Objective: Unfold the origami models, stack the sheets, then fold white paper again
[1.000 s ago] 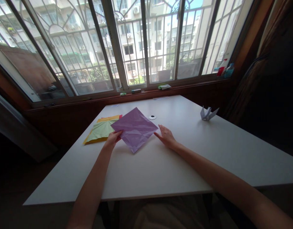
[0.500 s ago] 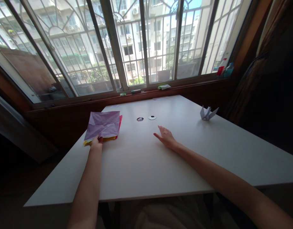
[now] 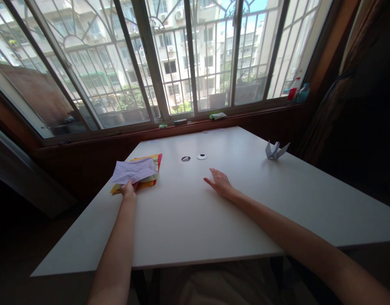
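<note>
Purple paper (image 3: 134,170), creased all over, lies on top of the paper stack (image 3: 150,183) at the table's left edge, its near corner pinched by the left hand (image 3: 128,189), whose fingers close on that corner right above the pile. Under it the stack shows green, yellow and red edges, fanned a little and lying flat on the white table (image 3: 195,228). The sheet sags rather than lying level, so it looks only partly set down; judging by this, the placing on the pile is close to finished, with the letting go and flattening left to do. No fold is being formed in the sheet at this point; its creases run in several directions across the surface. The right hand (image 3: 220,183) rests flat on the table near the middle, fingers spread and loose, holding nothing, well apart from the stack. Just beyond it sit two small round marks (image 3: 194,157) on the tabletop, too small to tell whether they are holes or caps. Further off, toward the right far corner, a white folded crane (image 3: 275,150) stands alone. Behind the table runs a wooden sill (image 3: 195,123) with a few small items, bottles (image 3: 298,90) at its right end, and barred windows looking onto apartment blocks
</note>
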Demonstrator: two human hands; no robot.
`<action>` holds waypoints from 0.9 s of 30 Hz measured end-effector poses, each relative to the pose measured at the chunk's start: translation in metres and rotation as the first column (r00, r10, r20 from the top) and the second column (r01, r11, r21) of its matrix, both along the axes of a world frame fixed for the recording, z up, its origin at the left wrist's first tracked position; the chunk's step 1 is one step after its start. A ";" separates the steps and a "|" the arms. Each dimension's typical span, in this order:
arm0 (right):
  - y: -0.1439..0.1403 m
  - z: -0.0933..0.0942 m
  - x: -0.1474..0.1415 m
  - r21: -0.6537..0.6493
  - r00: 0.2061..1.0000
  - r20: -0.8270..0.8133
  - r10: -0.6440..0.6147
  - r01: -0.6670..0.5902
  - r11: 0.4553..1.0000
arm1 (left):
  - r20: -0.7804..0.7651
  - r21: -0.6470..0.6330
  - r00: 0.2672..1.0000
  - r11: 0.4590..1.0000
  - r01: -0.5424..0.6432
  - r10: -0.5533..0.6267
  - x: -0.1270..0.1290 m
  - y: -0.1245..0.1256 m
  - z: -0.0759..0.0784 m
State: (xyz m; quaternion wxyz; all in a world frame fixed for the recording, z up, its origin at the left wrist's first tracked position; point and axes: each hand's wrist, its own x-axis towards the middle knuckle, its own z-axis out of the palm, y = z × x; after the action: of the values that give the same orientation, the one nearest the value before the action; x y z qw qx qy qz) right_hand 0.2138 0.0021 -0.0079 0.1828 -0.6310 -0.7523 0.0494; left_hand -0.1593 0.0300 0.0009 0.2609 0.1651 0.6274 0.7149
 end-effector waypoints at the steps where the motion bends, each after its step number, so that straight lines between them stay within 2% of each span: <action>1: 0.000 0.000 0.000 0.000 1.000 -0.002 0.001 -0.001 1.000 | -0.021 -0.017 1.000 1.000 -0.001 0.000 -0.001 0.000 0.000; 5: -0.001 0.002 0.001 -0.001 1.000 -0.016 0.005 -0.005 1.000 | -0.150 -0.100 0.988 0.994 -0.050 0.035 -0.003 -0.003 0.001; 8: -0.001 0.003 0.002 -0.002 0.999 -0.033 0.005 -0.005 1.000 | -0.271 -0.131 0.955 0.978 -0.160 0.120 -0.002 -0.009 0.003; 10: 0.000 0.003 0.003 0.011 0.999 -0.044 0.005 -0.005 1.000 | -0.397 -0.112 0.899 0.962 -0.251 0.188 0.004 -0.014 0.005; 12: 0.000 0.001 0.003 0.041 0.998 -0.059 0.012 -0.010 0.999 | -0.604 -0.055 0.769 0.951 -0.304 0.211 0.013 -0.017 0.007; 13: 0.001 0.001 0.003 0.059 0.997 -0.071 0.016 -0.012 0.998 | -0.719 -0.024 0.669 0.955 -0.295 0.188 0.020 -0.018 0.007; 15: 0.003 0.000 0.003 0.100 0.995 -0.099 0.013 -0.003 0.995 | -0.874 -0.023 0.480 0.981 -0.195 0.075 0.033 -0.018 0.006; 17: 0.007 0.000 0.006 0.148 0.992 -0.127 -0.001 0.020 0.989 | -0.937 -0.145 0.327 0.988 -0.055 -0.120 0.046 -0.016 0.003; 18: 0.009 0.001 0.009 0.182 0.990 -0.140 -0.011 0.036 0.983 | -0.929 -0.265 0.269 0.964 -0.004 -0.254 0.051 -0.014 0.000; 19: 0.013 0.001 0.013 0.222 0.988 -0.154 -0.022 0.057 0.973 | -0.884 -0.414 0.218 0.909 0.049 -0.414 0.055 -0.012 -0.003; 20: 0.017 0.002 0.019 0.273 0.984 -0.173 -0.040 0.087 0.958 | -0.822 -0.536 0.179 0.841 0.079 -0.541 0.057 -0.010 -0.006; 21: 0.022 0.003 0.027 0.329 0.979 -0.194 -0.061 0.123 0.936 | -0.772 -0.612 0.151 0.786 0.083 -0.617 0.058 -0.009 -0.009; 22: 0.028 0.004 0.036 0.386 0.972 -0.220 -0.084 0.166 0.907 | -0.749 -0.647 0.134 0.760 0.070 -0.649 0.058 -0.008 -0.011; 23: 0.034 0.004 0.047 0.447 0.963 -0.249 -0.106 0.211 0.869 | -0.762 -0.636 0.120 0.770 0.046 -0.637 0.058 -0.008 -0.012; 25: 0.045 0.005 0.074 0.573 0.933 -0.317 -0.167 0.329 0.751 | -0.849 -0.525 0.070 0.851 0.009 -0.524 0.058 -0.008 -0.013; 27: 0.053 0.005 0.104 0.663 0.908 -0.359 -0.218 0.412 0.625 | -0.916 -0.402 -0.012 0.914 0.051 -0.401 0.061 -0.010 -0.013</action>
State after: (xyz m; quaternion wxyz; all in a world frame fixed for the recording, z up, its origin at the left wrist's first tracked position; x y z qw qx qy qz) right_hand 0.3181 0.0548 -0.0031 0.5140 -0.6178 -0.5575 -0.2083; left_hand -0.0978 0.0198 -0.0117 -0.1161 0.6787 0.6778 0.2578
